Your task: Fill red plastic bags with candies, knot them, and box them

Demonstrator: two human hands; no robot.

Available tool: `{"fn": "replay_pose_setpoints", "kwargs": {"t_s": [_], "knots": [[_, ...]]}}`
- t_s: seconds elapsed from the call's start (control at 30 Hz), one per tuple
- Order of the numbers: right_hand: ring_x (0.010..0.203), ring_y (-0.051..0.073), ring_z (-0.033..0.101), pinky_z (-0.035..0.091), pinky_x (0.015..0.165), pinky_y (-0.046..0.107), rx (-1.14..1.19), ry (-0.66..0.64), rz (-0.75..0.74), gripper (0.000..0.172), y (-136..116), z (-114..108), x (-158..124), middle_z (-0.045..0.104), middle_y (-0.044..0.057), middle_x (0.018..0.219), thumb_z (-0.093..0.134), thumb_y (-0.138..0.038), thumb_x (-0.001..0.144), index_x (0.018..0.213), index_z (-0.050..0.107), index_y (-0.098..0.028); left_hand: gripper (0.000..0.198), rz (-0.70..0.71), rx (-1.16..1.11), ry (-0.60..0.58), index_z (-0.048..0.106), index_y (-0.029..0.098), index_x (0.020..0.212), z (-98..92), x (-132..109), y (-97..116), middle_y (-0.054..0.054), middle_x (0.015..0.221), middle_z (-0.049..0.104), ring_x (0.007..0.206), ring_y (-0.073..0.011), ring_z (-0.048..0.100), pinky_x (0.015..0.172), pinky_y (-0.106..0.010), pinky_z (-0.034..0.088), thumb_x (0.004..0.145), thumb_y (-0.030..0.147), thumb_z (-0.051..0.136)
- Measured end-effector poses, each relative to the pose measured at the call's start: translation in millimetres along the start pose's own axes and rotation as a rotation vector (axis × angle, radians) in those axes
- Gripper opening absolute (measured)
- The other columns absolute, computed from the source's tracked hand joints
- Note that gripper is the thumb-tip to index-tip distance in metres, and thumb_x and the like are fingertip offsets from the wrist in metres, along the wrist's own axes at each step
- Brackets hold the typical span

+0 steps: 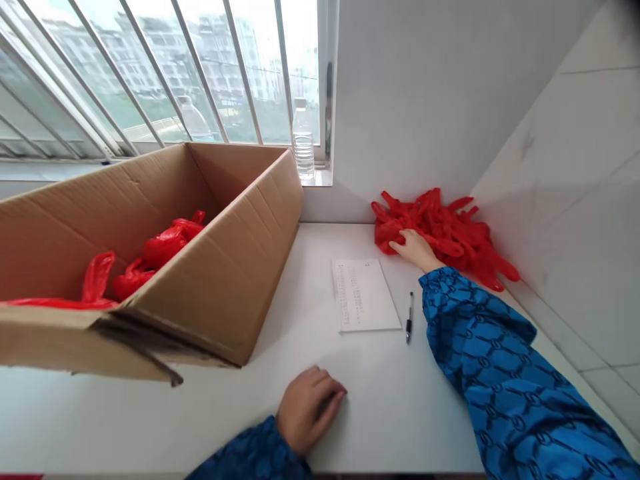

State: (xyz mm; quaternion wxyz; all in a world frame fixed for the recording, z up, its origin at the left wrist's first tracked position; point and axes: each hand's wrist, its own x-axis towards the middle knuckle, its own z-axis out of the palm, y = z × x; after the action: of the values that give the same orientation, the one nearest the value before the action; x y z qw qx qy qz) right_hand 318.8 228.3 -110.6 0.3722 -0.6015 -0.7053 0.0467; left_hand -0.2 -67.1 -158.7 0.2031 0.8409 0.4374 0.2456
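At the back right of the table lies a loose heap of red plastic bags (450, 227). My right hand (415, 250) reaches into its left front edge, with thumb and fingers closing around a red plastic bag; part of the fingertips is lost in the red. My left hand (310, 407) rests on the table near the front edge, its fingers curled in with nothing visible in them. A sheet of paper (367, 297) with written lines lies between the hands, and a black pen (409, 319) is just right of it.
A large open cardboard box (235, 267) takes up the left side, with knotted red bags (170, 243) inside and a flap jutting toward me. On the sill of the barred window stands a clear plastic bottle (303, 140). Walls bound the white table (390, 400) behind and right.
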Motion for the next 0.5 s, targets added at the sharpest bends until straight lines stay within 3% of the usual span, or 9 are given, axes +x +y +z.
{"fn": "replay_pose_setpoints", "kwargs": {"t_s": [0.13, 0.23, 0.5], "knots": [[0.124, 0.034, 0.056, 0.044, 0.105, 0.051, 0.034, 0.009, -0.053, 0.047, -4, -32, -14, 0.057, 0.022, 0.137, 0.064, -0.038, 0.085, 0.120, 0.064, -0.006, 0.028, -0.075, -0.007, 0.106, 0.069, 0.023, 0.093, 1.0, -6, -4, -0.005, 0.081, 0.069, 0.077, -0.0188, 0.063, 0.068, -0.029, 0.047, 0.100, 0.034, 0.043], [0.121, 0.034, 0.058, 0.045, 0.104, 0.050, 0.087, 0.041, -0.089, 0.047, -10, -50, -24, 0.057, 0.021, 0.137, 0.060, -0.041, 0.088, 0.120, 0.064, -0.007, 0.030, -0.118, 0.001, 0.148, 0.069, 0.022, 0.094, 0.6, -10, -5, -0.005, 0.082, 0.069, 0.078, -0.0186, 0.063, 0.070, -0.029, 0.047, 0.100, 0.037, 0.044], [0.123, 0.031, 0.057, 0.049, 0.103, 0.048, 0.290, 0.151, -0.189, 0.042, -50, -68, -70, 0.059, 0.018, 0.134, 0.056, -0.041, 0.092, 0.121, 0.062, -0.012, 0.034, -0.205, -0.076, 0.187, 0.072, 0.021, 0.088, -7.7, -13, 8, -0.006, 0.079, 0.071, 0.074, -0.0178, 0.064, 0.067, -0.026, 0.049, 0.097, 0.044, 0.049]]}}
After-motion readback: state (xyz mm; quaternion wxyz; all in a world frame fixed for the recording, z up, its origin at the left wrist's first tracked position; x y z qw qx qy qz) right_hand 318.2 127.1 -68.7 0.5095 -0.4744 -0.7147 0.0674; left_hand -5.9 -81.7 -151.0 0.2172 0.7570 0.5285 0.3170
